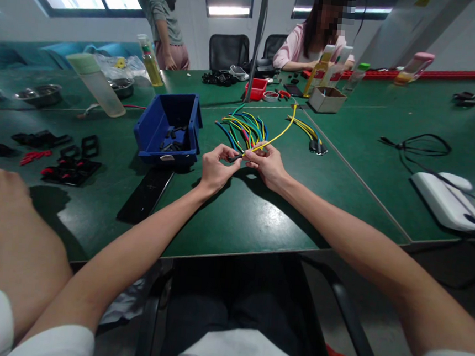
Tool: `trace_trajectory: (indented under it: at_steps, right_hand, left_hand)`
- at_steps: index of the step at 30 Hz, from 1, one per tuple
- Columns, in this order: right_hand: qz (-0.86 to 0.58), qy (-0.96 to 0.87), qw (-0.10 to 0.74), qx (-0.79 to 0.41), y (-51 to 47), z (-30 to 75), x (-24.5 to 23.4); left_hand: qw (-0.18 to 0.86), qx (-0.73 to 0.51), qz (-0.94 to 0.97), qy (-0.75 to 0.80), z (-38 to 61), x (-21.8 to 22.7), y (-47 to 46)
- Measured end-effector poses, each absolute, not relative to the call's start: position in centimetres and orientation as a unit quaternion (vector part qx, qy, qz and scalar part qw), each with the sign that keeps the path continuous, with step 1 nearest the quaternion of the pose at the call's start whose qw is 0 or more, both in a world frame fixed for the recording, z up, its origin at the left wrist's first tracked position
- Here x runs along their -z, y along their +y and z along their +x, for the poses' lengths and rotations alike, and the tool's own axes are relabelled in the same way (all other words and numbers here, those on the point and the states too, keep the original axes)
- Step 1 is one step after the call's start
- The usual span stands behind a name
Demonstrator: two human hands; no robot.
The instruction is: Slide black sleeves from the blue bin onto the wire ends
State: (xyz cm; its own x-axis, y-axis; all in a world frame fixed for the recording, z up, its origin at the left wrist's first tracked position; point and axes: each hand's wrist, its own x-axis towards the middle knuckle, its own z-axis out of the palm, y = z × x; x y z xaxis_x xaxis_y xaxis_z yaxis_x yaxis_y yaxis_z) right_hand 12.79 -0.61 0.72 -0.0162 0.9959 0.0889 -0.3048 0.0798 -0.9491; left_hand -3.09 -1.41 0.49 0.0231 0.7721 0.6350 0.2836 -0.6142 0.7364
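Note:
My left hand [217, 169] pinches a small black connector [235, 157] between thumb and fingertips. Close beside it, my right hand [269, 165] grips a yellow wire [283, 131] near the connector. The wire's free end arcs up and away to the right. Just beyond my fingers lies a bundle of blue, green, yellow and red wires [242, 124], partly covered by my hands. A smaller group of wires [304, 127] with black ends [318, 147] rests to the right. Left of my hands stands a blue bin [196, 120] holding small black parts [174, 139].
A black phone [147, 192] lies before the bin. Another person's arm [21, 225] reaches in at left, near black parts [72, 170]. Farther back are a red box [256, 90], a cardboard box [327, 101] and bottles. A white device [445, 202] with a cable sits right.

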Motion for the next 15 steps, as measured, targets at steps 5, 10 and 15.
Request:
trace_trajectory:
  at_steps: [5,10,15]
  right_hand:
    - [-0.385,-0.450,0.584,-0.555,-0.72,12.76,-0.74]
    - [-0.386,-0.455,0.583,-0.552,-0.75,12.70,-0.68]
    - [-0.394,-0.458,0.576,-0.551,-0.66,12.74,-0.59]
  left_hand:
    - [0.204,-0.578,0.688,0.389,-3.11,-0.56,-1.44]
    - [0.208,-0.575,0.688,0.390,-3.11,-0.52,-1.42]
    - [0.209,-0.572,0.689,0.392,-3.11,-0.52,-1.43]
